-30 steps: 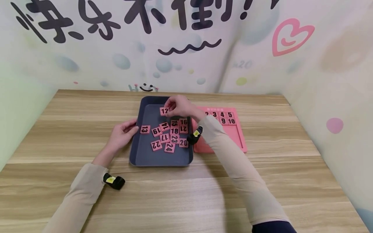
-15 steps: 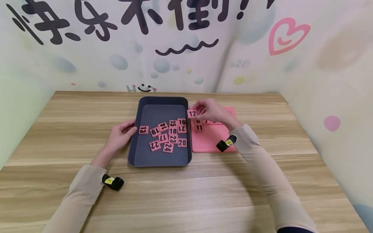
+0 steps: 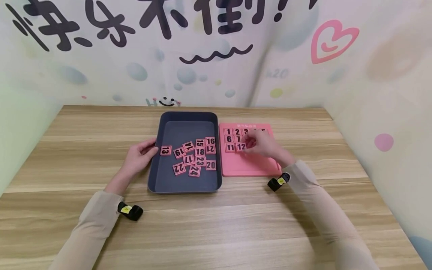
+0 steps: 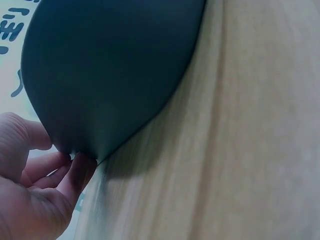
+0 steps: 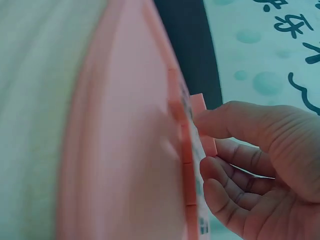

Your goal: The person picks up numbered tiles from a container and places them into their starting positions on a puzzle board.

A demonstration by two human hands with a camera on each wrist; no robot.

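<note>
My right hand (image 3: 264,144) pinches a pink number tile marked 12 (image 3: 241,147) over the pink puzzle board (image 3: 249,165), just right of the seated tile 11 (image 3: 230,147). In the right wrist view the tile (image 5: 209,146) stands tilted between thumb and fingers, above the row of tiles. My left hand (image 3: 137,157) holds the left side of the dark blue tray (image 3: 183,184). Its thumb and fingers meet the tray's rim in the left wrist view. Inside the tray lie several loose tiles, among them 13 (image 3: 165,150), 22 (image 3: 179,168) and 20 (image 3: 210,165).
Tray and board stand side by side on a wood-grain table (image 3: 216,225), close to the decorated back wall (image 3: 209,86). Tiles 1 (image 3: 228,132) and 6 (image 3: 229,139) begin the board's upper rows; my right hand hides some of the tiles there.
My right hand has carried tile 12 out of the tray, rightward and down to the spot beside tile 11 on the board. The left hand has stayed at the tray.
</note>
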